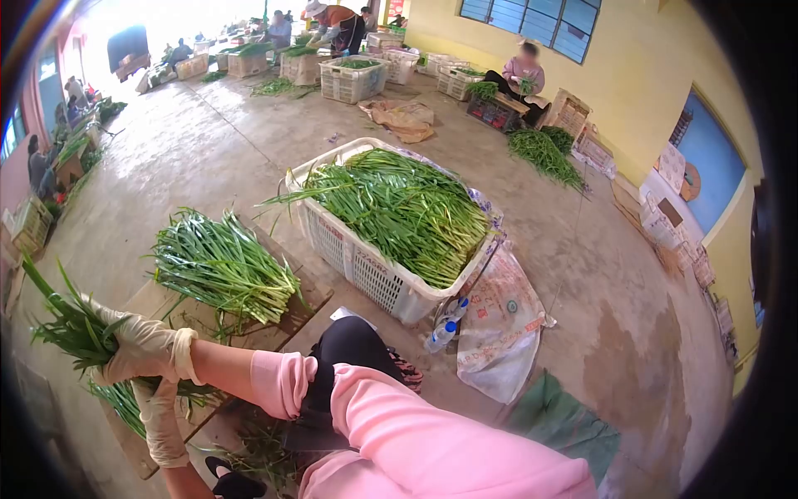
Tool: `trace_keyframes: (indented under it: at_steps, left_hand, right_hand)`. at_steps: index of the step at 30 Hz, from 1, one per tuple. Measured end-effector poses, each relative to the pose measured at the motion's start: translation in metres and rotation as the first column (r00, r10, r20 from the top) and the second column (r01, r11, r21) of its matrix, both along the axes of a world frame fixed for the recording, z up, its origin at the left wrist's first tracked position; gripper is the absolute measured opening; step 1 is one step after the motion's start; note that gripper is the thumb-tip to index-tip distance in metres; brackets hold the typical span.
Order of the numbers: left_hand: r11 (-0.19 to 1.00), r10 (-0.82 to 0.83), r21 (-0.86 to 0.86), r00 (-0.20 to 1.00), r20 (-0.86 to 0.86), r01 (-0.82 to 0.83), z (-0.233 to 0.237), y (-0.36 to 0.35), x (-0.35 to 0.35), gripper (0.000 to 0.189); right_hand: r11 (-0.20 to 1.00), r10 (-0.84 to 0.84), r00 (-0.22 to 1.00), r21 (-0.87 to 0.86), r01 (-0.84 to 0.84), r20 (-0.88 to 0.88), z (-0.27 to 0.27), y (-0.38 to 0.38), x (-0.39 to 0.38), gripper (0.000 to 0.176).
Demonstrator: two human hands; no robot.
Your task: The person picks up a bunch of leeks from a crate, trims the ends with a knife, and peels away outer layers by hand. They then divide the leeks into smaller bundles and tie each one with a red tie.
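My right hand [140, 343], in a pale glove, is closed around a bunch of leafy green stalks [71, 328] at the left edge. Just below it, my gloved left hand [158, 416] comes up from the bottom and grips the lower part of the same bunch; its fingertips are partly hidden. More greens [120, 407] lie beneath the hands. Beyond them, a neat pile of long green stalks [220, 262] rests on a low wooden board [303, 312]. To its right stands a white plastic crate [366, 279] heaped with the same stalks.
Plastic bottles [445, 328] and a printed sack [503, 333] lie beside the crate. A green sheet [565, 428] is on the floor at right. Several people work among crates farther back, one seated person [524, 71] by the wall near a greens heap [544, 154].
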State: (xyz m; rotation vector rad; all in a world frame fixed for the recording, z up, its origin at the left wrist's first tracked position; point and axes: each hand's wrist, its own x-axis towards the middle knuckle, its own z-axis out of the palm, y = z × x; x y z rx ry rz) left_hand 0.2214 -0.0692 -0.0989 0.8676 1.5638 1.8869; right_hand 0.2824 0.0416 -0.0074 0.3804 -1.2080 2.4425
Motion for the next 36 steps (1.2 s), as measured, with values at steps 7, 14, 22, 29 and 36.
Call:
trace_keyframes:
  at_steps: [7,14,22,29,36]
  left_hand:
    - [0.962,0.269,0.067,0.960,-0.081,-0.264,0.037,0.019,0.025,0.062]
    - [0.705,0.709,0.063,0.704,-0.039,-0.706,0.097,0.046,0.080,0.056]
    - [0.477,0.879,-0.078,0.474,0.056,-0.875,0.131,0.050,0.105,0.053]
    - [0.452,0.860,0.011,0.439,0.263,-0.892,0.129,0.038,0.098,0.048]
    - [0.922,0.373,0.060,0.835,-0.405,-0.382,-0.005,-0.071,0.010,0.028]
  right_hand:
    - [0.836,-0.439,0.898,0.379,0.398,0.025,0.008,-0.010,0.012,0.032]
    - [0.680,-0.608,0.792,0.479,0.555,-0.054,0.002,-0.039,0.011,0.050]
    - [0.648,-0.588,0.806,0.557,0.520,-0.068,-0.014,-0.058,0.014,0.049]
    - [0.680,-0.549,0.834,0.553,0.481,-0.050,-0.018,-0.049,0.030,0.047]
    - [0.953,-0.260,0.965,0.155,0.260,-0.018,-0.029,-0.018,0.047,0.046]
